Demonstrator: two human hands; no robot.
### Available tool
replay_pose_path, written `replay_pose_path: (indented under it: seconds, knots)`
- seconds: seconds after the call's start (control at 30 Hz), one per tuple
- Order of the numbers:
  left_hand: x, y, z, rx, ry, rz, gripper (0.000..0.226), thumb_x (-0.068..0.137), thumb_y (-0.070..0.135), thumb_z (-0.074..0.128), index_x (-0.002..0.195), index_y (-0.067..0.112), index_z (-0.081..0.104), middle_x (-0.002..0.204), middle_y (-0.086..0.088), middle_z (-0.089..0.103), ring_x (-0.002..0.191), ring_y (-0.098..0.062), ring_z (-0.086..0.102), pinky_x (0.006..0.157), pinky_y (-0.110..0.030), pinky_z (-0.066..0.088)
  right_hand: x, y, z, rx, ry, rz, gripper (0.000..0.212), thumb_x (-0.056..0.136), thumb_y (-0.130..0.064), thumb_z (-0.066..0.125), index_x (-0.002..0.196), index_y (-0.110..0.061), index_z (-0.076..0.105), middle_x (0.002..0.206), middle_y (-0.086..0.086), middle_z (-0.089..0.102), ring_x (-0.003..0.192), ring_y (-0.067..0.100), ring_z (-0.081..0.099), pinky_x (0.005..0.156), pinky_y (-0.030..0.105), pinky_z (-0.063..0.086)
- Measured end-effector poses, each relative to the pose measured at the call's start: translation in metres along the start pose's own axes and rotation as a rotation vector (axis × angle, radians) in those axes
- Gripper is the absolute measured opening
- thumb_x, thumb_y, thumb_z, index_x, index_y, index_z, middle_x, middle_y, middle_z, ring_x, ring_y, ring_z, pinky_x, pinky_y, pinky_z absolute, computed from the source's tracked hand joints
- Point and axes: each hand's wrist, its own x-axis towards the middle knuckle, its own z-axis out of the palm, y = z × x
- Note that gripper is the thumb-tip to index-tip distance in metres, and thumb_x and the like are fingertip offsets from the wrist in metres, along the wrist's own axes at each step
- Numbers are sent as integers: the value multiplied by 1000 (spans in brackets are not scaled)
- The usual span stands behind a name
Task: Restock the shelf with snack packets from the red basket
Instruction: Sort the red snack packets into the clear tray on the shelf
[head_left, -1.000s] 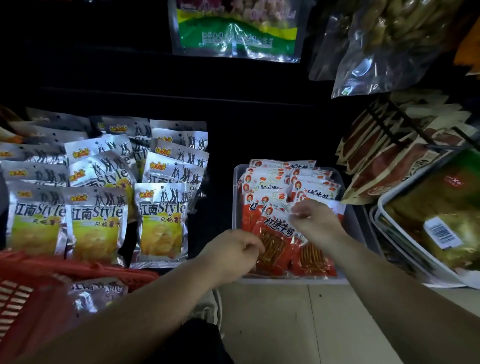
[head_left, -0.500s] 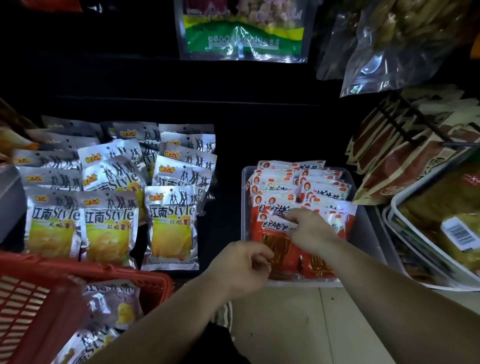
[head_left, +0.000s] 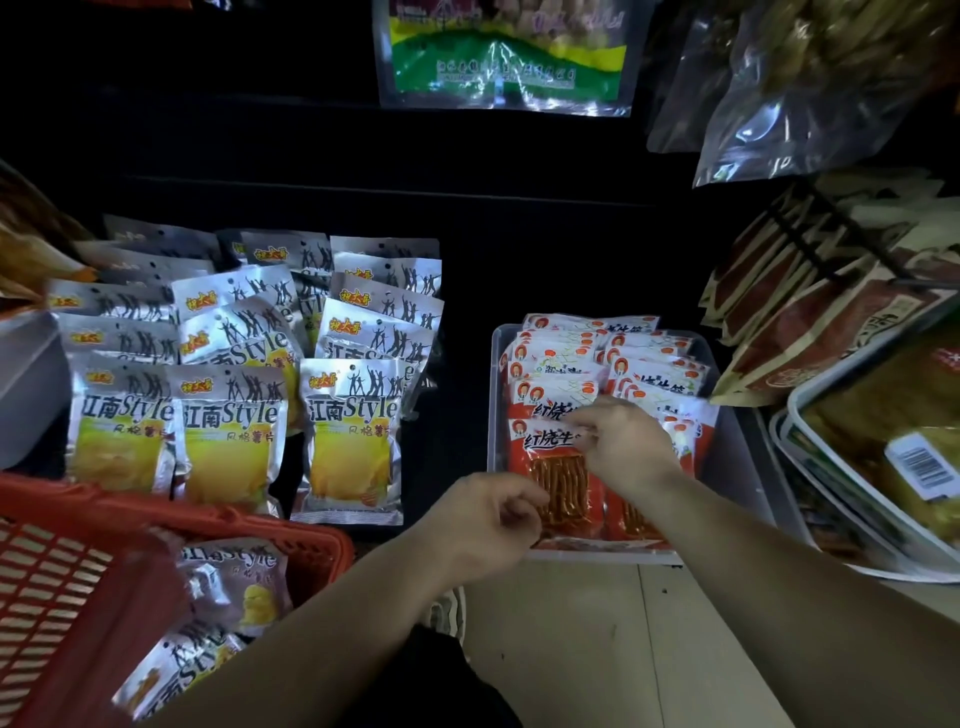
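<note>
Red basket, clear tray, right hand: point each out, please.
red basket (head_left: 218, 514), head view, far rim.
clear tray (head_left: 737, 467), head view, bare right side.
right hand (head_left: 628, 441), head view, back of hand.

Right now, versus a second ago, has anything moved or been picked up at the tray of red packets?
Hardly anything. The right hand still rests on the front red snack packet in the clear plastic tray; the left hand stays curled at its front left corner. No new grip, nothing let go. Only the view shifted: more of the red plastic basket and its silver snack packets shows.
</note>
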Motion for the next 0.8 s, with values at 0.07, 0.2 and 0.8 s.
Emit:
replay_pose_path:
  seconds: [0.07,0.2,0.8]
  knots:
    - [0,-1,1,18,-20,3,30,95,13,65,121,25,74,101,15,71,92,6,67,79,-7,50,0,-1,-3,60,12,46,33,102,-15,63,127,-34,74,125,-2,74,99,21,71,82,33,60]
    - [5,-2,4,-28,71,-5,29,93,14,68,102,39,78,88,20,72,86,8,68,75,-10,52,-5,-7,-9,63,73,-31,27,100,-14,65,113,-31,80,138,-3,67,128,22,61,103,42,55]
    - [-10,58,-15,-590,272,24,10,92,11,76,101,15,75,101,0,80,97,-18,77,87,-37,62,-75,-29,-93,957,91,175,45,93,-19,79,112,-51,55,96,-1,75,97,20,72,92,43,59]
